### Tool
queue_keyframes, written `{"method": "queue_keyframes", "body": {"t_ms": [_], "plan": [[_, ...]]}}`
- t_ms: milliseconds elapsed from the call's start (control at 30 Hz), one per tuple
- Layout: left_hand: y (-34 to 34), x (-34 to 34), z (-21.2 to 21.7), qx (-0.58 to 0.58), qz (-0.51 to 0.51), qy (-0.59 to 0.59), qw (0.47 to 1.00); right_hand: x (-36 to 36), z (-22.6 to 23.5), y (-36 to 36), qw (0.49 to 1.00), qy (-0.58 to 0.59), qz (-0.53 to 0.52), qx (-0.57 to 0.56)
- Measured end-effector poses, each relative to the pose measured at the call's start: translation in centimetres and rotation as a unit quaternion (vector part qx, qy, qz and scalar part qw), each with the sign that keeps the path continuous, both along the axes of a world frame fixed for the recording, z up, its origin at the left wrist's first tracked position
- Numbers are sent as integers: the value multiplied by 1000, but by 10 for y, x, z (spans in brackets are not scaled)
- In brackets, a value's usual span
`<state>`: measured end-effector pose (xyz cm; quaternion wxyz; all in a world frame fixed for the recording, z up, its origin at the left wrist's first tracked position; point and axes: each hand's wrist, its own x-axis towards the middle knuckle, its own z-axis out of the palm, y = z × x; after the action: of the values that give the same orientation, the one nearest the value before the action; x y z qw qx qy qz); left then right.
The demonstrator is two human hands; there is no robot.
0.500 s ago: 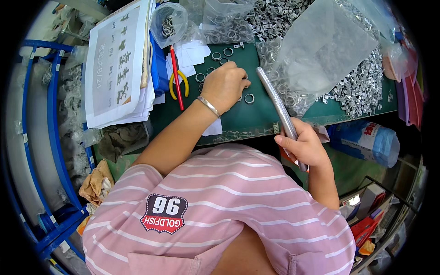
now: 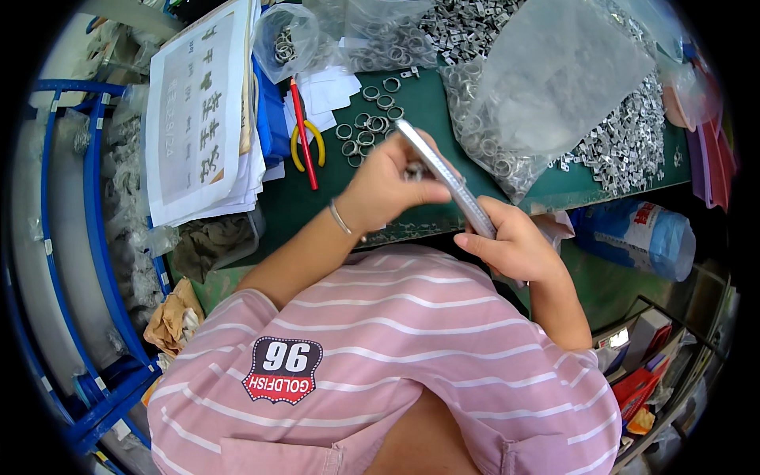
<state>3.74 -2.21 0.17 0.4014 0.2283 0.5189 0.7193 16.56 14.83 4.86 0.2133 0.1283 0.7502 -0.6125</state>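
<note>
R hand (image 2: 516, 242) wraps a silver rod (image 2: 453, 184), angled over the tabletop's (image 2: 427, 101) near edge; L hand (image 2: 384, 188) curls round small metal bits (image 2: 413, 170), prob. rings, by its tip; approx. a dozen loose rings (image 2: 370, 123) remain; no. done unclear.

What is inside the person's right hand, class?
A silver rod extends above the right hand, a short end showing below; the stretch within the grip is covered.
</note>
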Motion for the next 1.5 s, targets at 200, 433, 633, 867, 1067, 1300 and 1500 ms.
{"method": "queue_keyframes", "body": {"t_ms": [200,433,633,867,1067,1300,1500], "plan": [[-2,8,4,11,-39,-60,997,-3,0,-6,999,22,18,18],[2,-35,6,147,123,-186,964,9,1,6,992,-56,-68,-85],[18,-42,21,-285,71,369,882,17,-9,14,986,-44,-126,-101],[23,-33,-2,-306,19,537,786,16,-11,12,988,-33,-110,-102],[1,-43,3,71,-84,-266,958,15,-10,9,988,-58,-96,-104],[0,-36,-10,113,13,-238,964,9,-1,2,993,-104,-41,-40],[-6,-34,-13,86,80,-115,986,7,-3,0,999,-14,-16,44]]}}
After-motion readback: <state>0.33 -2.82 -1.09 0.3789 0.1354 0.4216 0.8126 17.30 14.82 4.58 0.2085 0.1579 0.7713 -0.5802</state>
